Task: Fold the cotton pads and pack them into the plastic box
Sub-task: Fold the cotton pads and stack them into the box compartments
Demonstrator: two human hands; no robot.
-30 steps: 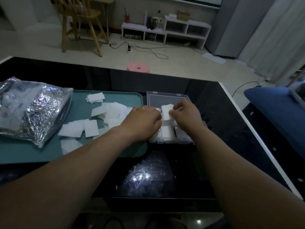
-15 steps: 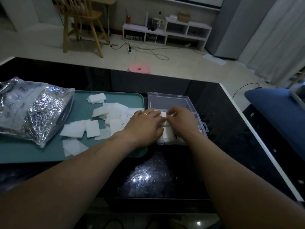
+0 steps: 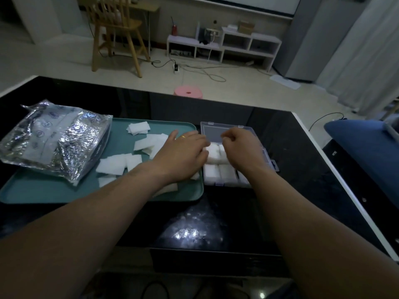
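Note:
A clear plastic box lies open on the black table, its lid tipped back. Folded white cotton pads fill its near compartments. Flat unfolded cotton pads are scattered on the teal tray left of the box, with a small stack of pads at the tray's far side. My left hand lies with straight fingers across the tray's right edge, fingertips touching the pads in the box. My right hand hovers over the box with loosely curled fingers; I see nothing in it.
A crinkled silver foil bag covers the tray's left part. The table's white right edge runs close to the box. A blue cushion is at the right. On the floor beyond are a pink stool and a wooden chair.
A second ago both hands held a folded pad above the box. It now lies in the box. My left hand has spread flat and my right hand has let go.

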